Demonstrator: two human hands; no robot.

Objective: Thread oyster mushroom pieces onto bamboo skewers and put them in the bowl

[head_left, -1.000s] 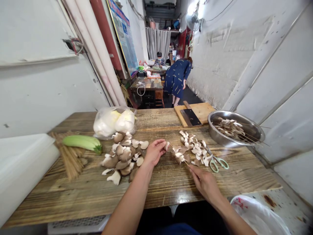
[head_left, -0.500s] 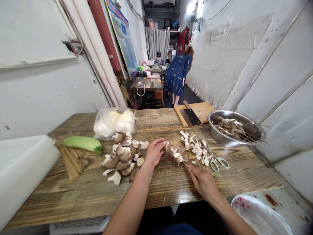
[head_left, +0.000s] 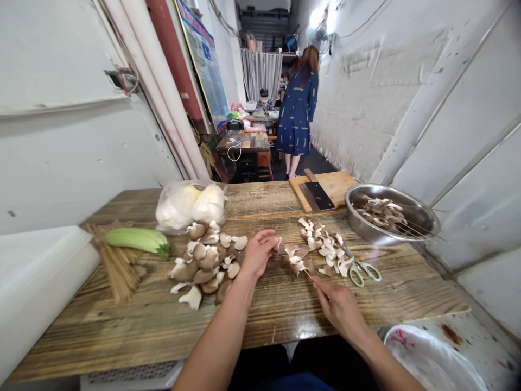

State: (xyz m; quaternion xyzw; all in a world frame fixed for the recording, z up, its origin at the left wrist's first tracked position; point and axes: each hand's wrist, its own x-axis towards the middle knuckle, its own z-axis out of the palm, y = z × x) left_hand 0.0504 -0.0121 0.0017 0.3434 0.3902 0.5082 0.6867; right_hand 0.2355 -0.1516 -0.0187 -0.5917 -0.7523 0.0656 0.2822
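Between its fingertips my left hand (head_left: 259, 253) pinches a small mushroom piece (head_left: 279, 244). My right hand (head_left: 337, 302) grips the lower end of a thin skewer (head_left: 308, 274). Several brown and white mushroom pieces (head_left: 297, 257) are threaded on that skewer, a short way right of my left fingertips. A heap of whole oyster mushrooms (head_left: 208, 264) lies left of my left hand. Beyond my right hand are cut mushroom pieces (head_left: 330, 250) and scissors (head_left: 361, 267) with pale green handles. The skewer's tip is hidden among the pieces.
A steel basin (head_left: 391, 214) holding mushroom skewers stands at right, beside a cutting board (head_left: 337, 187) with a cleaver (head_left: 317, 194). At left lie a green squash (head_left: 138, 240), bare skewers (head_left: 118, 271) and a bag of white vegetables (head_left: 191, 206). A person (head_left: 299, 114) stands beyond the table.
The person in the blue dress has straightened up from bending, and a seated person now shows behind. My hands and the skewer have hardly moved.
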